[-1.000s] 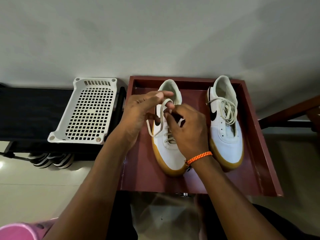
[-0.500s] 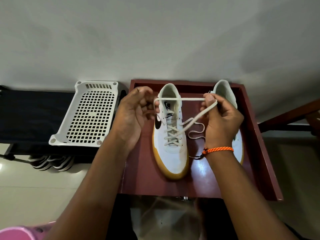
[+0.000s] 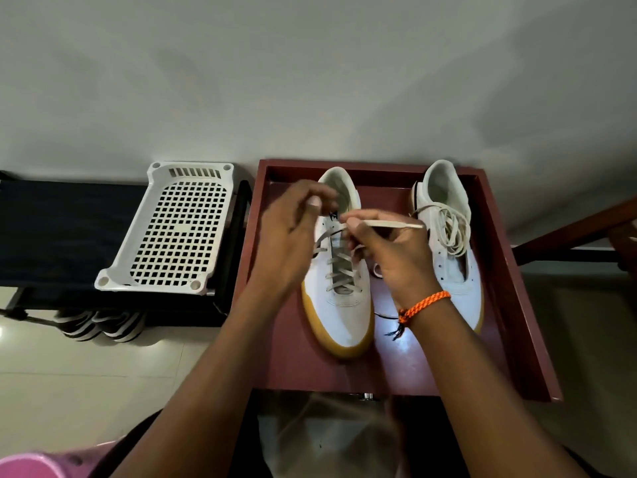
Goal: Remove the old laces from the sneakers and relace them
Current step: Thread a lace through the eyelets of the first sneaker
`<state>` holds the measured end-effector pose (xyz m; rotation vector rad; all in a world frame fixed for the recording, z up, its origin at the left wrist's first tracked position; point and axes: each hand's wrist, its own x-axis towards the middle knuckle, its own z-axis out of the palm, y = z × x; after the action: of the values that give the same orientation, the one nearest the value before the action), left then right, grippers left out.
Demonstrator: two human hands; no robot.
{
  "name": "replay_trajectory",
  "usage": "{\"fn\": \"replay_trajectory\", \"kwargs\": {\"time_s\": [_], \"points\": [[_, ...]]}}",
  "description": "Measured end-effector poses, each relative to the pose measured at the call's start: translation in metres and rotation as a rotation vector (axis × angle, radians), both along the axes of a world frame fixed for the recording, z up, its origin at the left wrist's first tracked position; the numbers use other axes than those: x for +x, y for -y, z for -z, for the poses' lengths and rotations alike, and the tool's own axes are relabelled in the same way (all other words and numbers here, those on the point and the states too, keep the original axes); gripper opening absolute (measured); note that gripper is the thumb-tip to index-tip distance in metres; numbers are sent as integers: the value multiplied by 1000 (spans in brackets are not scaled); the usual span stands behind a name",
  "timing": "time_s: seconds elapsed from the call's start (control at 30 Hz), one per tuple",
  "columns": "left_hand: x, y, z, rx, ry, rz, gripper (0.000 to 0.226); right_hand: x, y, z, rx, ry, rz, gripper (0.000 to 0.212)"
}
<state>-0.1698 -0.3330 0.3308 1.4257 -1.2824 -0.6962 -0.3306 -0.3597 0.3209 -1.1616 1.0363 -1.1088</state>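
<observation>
Step in hand: judging by the loose ends above the crossed rows, the person was unlacing the left-hand sneaker, which stood toe-toward-camera inside the dark red wooden tray.
Right hand: the right hand hovered over that sneaker's tongue, fingers curled and pinching a flat off-white lace end; the stiff tip stuck out sideways toward the second sneaker.
Left hand: the left hand sat at the sneaker's collar, just beside the right hand, thumb and fingers bent together near the top eyelets. It seemed to be nipping the other lace strand, but motion blur made that uncertain; whether it truly held anything could not be told.
Lace state: several crossed rows remained threaded lower down the same sneaker.
Second sneaker: the other white gum-soled sneaker stood well to the far side of the tray from the first, its lace heaped loosely over the tongue, untouched.
Beside the tray: a white perforated plastic basket lay on a dark rack, apart from the tray's outer edge.
Wrist: an orange braided band circled the right wrist.
Next move: likely, drawing the pinched end back through the top eyelet, then loosening each crossing in turn, pulling evenly so the sneaker would not drag across the tray.
</observation>
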Motion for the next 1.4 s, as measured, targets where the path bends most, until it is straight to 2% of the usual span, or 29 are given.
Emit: {"fn": "replay_trajectory", "kwargs": {"time_s": [0.1,0.17,0.27,0.37,0.63,0.8,0.97,1.03,1.1,1.23,1.4], "points": [[-19,-2,3,79,-96,170,29,3,-5,1,-15,-71,-77,11],[-21,-1,10,143,-46,190,27,1,-5,0,-17,-80,-82,11],[-10,4,14,195,137,119,22,-7,-1,-1,-42,-135,-5,8],[-5,5,13,217,147,55,19,-15,6,1,-40,-121,82,6],[-12,5,12,211,250,-53,14,-14,6,3,-129,-228,76,12],[-21,2,13,232,629,-212,18,-18,6,18,-109,-445,129,19],[-32,0,13,209,796,-247,19,-17,6,23,-131,-589,159,17],[-36,0,15,219,782,-229,18,-15,4,25,-181,-694,144,21],[-36,2,17,272,651,-208,18,-14,2,25,-171,-732,87,30],[-31,8,24,361,436,-142,14,-14,-1,19,-109,-709,10,37],[-29,8,24,348,343,-70,8,-20,-2,13,-110,-684,-14,31]]}}
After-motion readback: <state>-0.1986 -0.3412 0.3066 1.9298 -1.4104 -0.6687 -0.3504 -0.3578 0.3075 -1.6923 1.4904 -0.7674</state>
